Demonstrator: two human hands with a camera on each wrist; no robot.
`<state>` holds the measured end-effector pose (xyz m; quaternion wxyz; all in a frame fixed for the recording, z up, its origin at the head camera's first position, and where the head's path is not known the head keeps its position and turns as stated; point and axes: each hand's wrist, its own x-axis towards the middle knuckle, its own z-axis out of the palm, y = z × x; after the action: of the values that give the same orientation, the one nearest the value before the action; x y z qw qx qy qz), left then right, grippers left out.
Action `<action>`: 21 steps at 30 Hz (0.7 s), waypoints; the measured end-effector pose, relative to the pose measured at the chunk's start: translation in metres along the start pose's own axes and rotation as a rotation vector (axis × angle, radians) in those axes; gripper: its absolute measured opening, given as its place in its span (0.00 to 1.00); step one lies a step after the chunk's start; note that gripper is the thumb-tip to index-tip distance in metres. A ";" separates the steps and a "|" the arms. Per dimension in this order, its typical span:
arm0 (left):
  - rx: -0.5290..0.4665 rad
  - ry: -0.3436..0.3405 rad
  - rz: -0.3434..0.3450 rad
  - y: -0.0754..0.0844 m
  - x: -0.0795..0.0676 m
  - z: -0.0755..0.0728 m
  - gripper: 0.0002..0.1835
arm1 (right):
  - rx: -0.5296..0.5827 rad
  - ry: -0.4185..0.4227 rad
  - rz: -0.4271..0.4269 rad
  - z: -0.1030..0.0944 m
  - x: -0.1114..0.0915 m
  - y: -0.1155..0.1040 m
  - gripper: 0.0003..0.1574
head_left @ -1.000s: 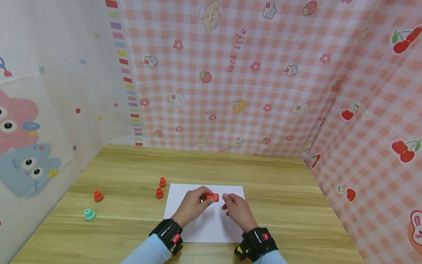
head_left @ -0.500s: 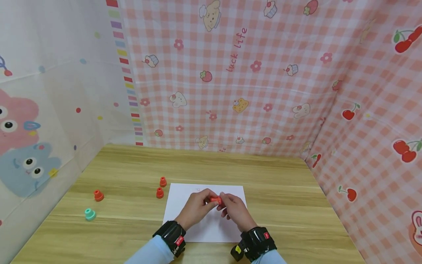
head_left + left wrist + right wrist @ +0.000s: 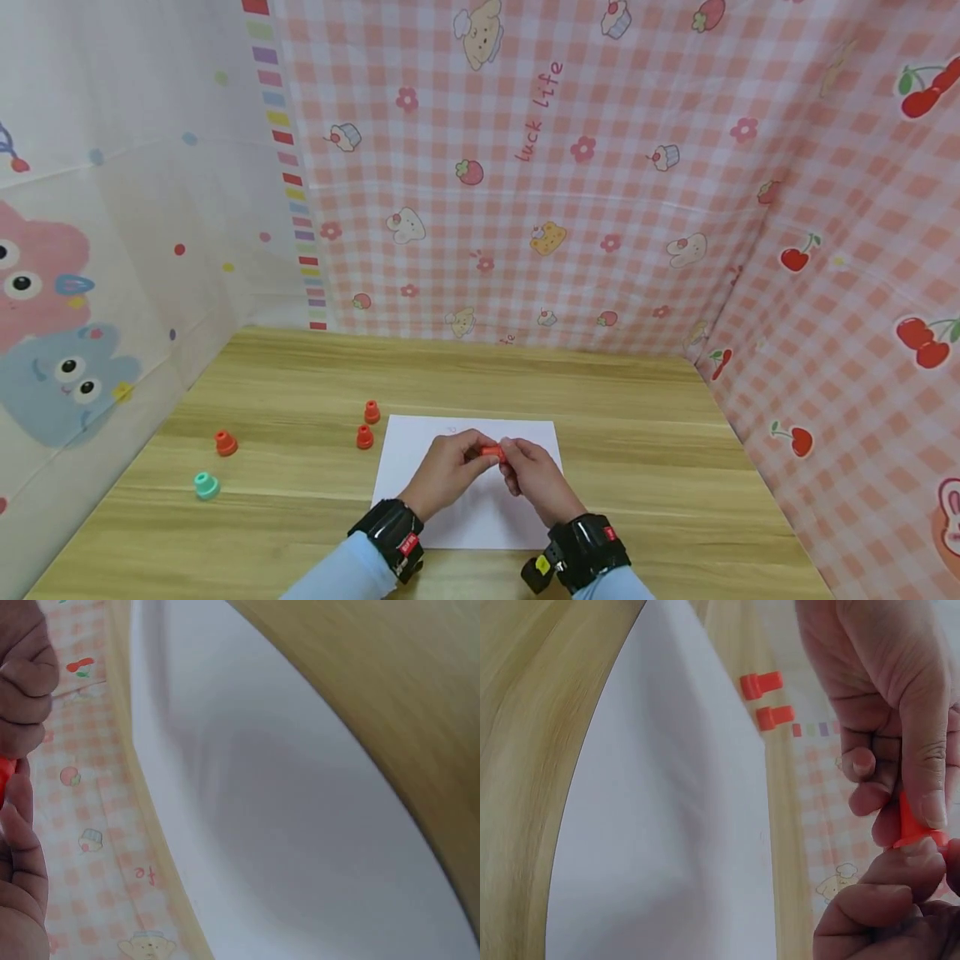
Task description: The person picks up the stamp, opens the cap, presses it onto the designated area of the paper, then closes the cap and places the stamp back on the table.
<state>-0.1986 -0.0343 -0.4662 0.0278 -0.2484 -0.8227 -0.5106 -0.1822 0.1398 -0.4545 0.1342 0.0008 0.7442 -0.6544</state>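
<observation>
Over the white paper (image 3: pixel 480 517), both hands meet on a small red stamp (image 3: pixel 491 452) lying sideways between them. My left hand (image 3: pixel 447 468) pinches its narrow handle between thumb and fingers. At the wider end, my right hand (image 3: pixel 537 477) pinches the rim, its other fingers curled. The right wrist view shows the flared base of the stamp (image 3: pixel 915 825) between the two hands, partly covered by fingertips. Only a sliver of red shows in the left wrist view, beside the left thumb. A faint reddish mark (image 3: pixel 452 430) is on the paper near its top edge.
Two red stamps (image 3: pixel 364 437) stand by the paper's upper left corner. Farther left are another red stamp (image 3: pixel 226 442) and a turquoise stamp (image 3: pixel 206 486). Patterned cloth (image 3: pixel 480 167) hangs around the wooden table (image 3: pixel 637 433) at the back and sides.
The hands were apart a second ago, with the stamp in the left. Since then they have come together, and the right fingers have taken hold of the wide end. The paper's mark has come into view.
</observation>
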 end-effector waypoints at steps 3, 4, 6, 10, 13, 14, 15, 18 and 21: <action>-0.027 -0.005 -0.019 0.000 0.001 -0.001 0.05 | 0.061 -0.025 0.002 0.000 -0.001 -0.001 0.22; -0.033 -0.006 -0.024 0.001 0.001 -0.002 0.05 | 0.082 -0.031 0.007 0.000 -0.001 -0.001 0.22; -0.050 -0.010 -0.035 0.001 0.002 -0.003 0.05 | 0.123 -0.042 0.020 0.000 -0.001 -0.002 0.21; -0.098 -0.014 -0.066 0.004 0.002 -0.006 0.06 | 0.202 -0.043 0.041 -0.002 -0.001 -0.004 0.20; -0.126 -0.012 -0.078 0.005 0.003 -0.007 0.06 | 0.228 -0.035 0.028 -0.003 -0.001 -0.003 0.20; -0.128 -0.012 -0.080 0.005 0.003 -0.007 0.06 | 0.225 -0.031 0.020 -0.004 -0.001 -0.003 0.20; -0.125 -0.012 -0.078 0.005 0.003 -0.006 0.06 | 0.218 -0.027 0.012 -0.004 -0.001 -0.003 0.20; -0.104 -0.005 -0.079 0.004 0.004 -0.006 0.06 | 0.187 -0.005 -0.003 -0.004 0.000 -0.002 0.20; -0.081 0.004 -0.077 0.003 0.004 -0.007 0.05 | 0.146 0.030 -0.015 -0.003 0.000 -0.002 0.19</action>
<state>-0.2020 -0.0374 -0.4590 -0.0002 -0.2162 -0.8104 -0.5445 -0.1832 0.1429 -0.4525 0.1178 0.0145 0.6962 -0.7079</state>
